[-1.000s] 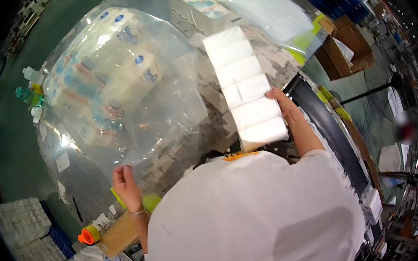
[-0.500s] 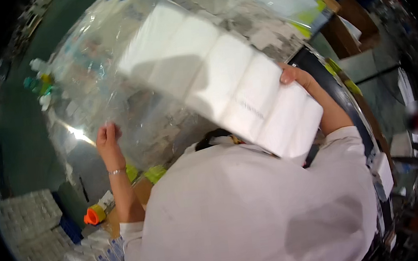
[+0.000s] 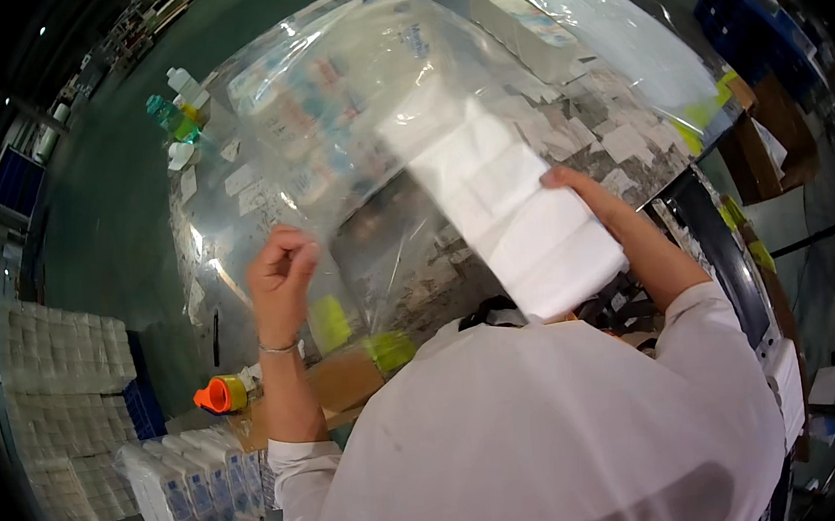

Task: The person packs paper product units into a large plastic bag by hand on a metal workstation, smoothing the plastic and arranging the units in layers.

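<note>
My right hand grips the near right end of a long row of white packs, probably tissue, joined side by side. The row slants away to the far left, and its far end reaches into the mouth of a large clear plastic bag. My left hand is closed at the bag's left edge, its fingertips pinched on the film. Deeper in the bag lie printed white packs with blue and orange marks, seen through the film.
Paper scraps litter the table. At its far side lie a wrapped pack and clear film sheets. A tape dispenser, black pen and green bottle are on the left. Wrapped packs stand lower left, a cardboard box right.
The white row has moved so its far end sits deeper at the bag, and it looks steeper. My left hand stays closed at the bag's edge. The view has shifted.
</note>
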Tool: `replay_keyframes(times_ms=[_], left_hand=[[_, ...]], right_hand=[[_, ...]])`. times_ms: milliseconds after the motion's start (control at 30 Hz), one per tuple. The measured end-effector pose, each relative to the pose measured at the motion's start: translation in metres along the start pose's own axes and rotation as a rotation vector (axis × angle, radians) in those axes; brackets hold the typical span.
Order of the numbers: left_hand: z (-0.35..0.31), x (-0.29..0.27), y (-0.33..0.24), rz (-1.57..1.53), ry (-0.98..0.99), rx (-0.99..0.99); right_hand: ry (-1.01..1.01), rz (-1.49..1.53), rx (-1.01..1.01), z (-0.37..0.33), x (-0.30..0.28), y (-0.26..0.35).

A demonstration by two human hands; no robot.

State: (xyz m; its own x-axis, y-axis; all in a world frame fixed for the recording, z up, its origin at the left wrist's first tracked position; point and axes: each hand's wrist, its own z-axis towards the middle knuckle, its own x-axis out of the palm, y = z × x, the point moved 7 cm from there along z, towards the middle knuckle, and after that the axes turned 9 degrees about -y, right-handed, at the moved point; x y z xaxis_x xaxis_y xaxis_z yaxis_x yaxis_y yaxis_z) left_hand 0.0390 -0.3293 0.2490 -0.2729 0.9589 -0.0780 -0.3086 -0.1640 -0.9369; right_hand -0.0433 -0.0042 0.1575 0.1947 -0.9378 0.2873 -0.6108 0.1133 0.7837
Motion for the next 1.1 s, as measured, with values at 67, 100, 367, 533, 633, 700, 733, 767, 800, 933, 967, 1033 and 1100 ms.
replay_keyframes(times_ms=[67,100,367,533,633,700,733,767,800,933,967,1033,1100], left_hand=[[-0.002,0.007,0.003,0.036,0.027,0.055],[-0.003,0.012,0.004,0.06,0.041,0.081],[0.001,0.014,0.009,-0.005,-0.008,0.098],[-0.014,0.014,0.028,0.005,-0.033,-0.024],[-0.024,0.017,0.037,0.011,-0.017,-0.024],[-0.03,0.016,0.039,0.097,0.007,0.016],[-0.032,0.016,0.038,0.14,0.049,0.007],[-0.034,0.013,0.038,0.182,0.098,-0.004],[-0.036,0.013,0.039,0.22,0.151,-0.022],[-0.031,0.006,0.058,0.546,0.143,-0.111],[-0.029,0.005,0.066,0.588,0.124,-0.129],[-0.03,0.005,0.082,0.647,0.074,-0.15],[-0.037,0.004,0.1,0.659,0.009,-0.171]], right_hand=[[-0.028,0.164,-0.087,0.017,0.005,0.004],[-0.072,0.172,-0.21,0.019,0.016,0.015],[-0.168,-0.137,-0.587,0.126,0.126,0.063],[0.261,-0.794,-0.57,0.194,0.168,-0.007],[0.458,-1.416,-0.708,0.235,0.194,-0.051],[0.256,-1.621,-0.799,0.213,0.218,-0.026],[0.154,-1.696,-0.789,0.21,0.225,-0.011],[0.051,-1.769,-0.767,0.209,0.23,0.003],[0.065,-1.775,-0.676,0.231,0.225,0.004],[-0.265,-1.657,-0.995,0.269,0.178,-0.003],[-0.337,-1.521,-1.012,0.282,0.152,-0.013],[-0.317,-1.319,-1.11,0.287,0.1,-0.026],[0.107,-1.237,-1.301,0.23,0.065,-0.019]])
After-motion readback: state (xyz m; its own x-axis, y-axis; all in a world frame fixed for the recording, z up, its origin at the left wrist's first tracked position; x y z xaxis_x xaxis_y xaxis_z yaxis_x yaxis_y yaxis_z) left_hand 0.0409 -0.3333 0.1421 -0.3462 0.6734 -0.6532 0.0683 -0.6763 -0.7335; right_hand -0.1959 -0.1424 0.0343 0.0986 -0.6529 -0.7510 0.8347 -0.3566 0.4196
